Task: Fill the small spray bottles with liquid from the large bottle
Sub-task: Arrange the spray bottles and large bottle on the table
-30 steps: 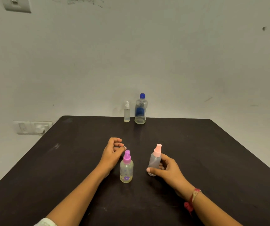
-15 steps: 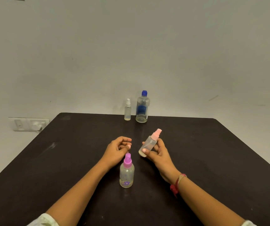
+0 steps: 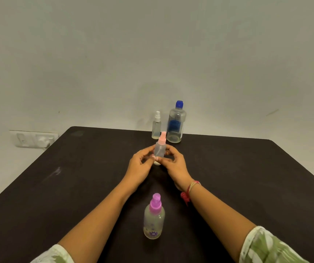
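Observation:
A small clear spray bottle with a pink top [image 3: 160,149] is held upright above the middle of the dark table [image 3: 247,177]. My left hand [image 3: 141,164] and my right hand [image 3: 175,164] both grip its body from either side. Closer to me stands a rounder spray bottle with a purple top [image 3: 153,218], untouched, with pale liquid inside. At the table's far edge stand a small spray bottle with a white top [image 3: 156,126] and, to its right, the large clear bottle with a blue cap and blue label [image 3: 176,123].
A plain grey wall [image 3: 152,54] rises right behind the table's far edge. A white socket plate with a plug [image 3: 33,139] is on the wall at the left, below table level. A red thread band [image 3: 189,190] is on my right wrist.
My right hand carried the pink-topped bottle forward and upright, away from the purple-topped bottle. My left hand came up and closed on it too.

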Motion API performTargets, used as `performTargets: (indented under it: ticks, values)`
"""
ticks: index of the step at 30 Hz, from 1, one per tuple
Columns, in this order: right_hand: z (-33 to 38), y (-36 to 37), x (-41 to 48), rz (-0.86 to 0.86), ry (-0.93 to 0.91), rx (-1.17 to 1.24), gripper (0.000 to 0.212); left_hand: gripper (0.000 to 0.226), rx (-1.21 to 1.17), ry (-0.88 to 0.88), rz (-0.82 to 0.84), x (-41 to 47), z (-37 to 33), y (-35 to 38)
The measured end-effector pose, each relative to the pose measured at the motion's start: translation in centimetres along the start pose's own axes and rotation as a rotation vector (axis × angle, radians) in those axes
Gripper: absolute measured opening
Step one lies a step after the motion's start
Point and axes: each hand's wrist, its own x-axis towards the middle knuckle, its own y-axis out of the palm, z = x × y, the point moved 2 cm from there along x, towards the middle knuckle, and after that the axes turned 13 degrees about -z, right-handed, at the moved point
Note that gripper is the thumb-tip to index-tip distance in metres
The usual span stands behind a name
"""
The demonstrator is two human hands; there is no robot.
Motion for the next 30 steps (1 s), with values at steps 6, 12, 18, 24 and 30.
performTargets:
  ticks: [6, 12, 18, 24, 30]
  values:
    - [-1.2, 2.1, 3.6, -0.036, -0.014, -0.007, 0.048, 0.043, -0.037, -0.026, -0.041, 2.7, 0.5, 0.4]
    - [-2.0, 3.7, 6.5, -0.117, -0.029, -0.018, 0.044, 0.043, -0.035, -0.011, -0.061, 5.4, 1.3, 0.4]
    - [-2.4, 5.4, 8.8, -0.181, -0.088, -0.039, 0.031, 0.042, -0.009, -0.005, -0.099, 8.2, 1.9, 0.2]
    - [-2.2, 6.4, 10.2, -0.167, -0.140, -0.146, 0.028, 0.043, 0.018, -0.030, -0.117, 9.8, 2.3, -0.2]
    - [-2.4, 6.5, 10.6, -0.158, -0.150, -0.161, 0.027, 0.047, 0.037, -0.052, -0.092, 11.1, 3.0, -0.4]
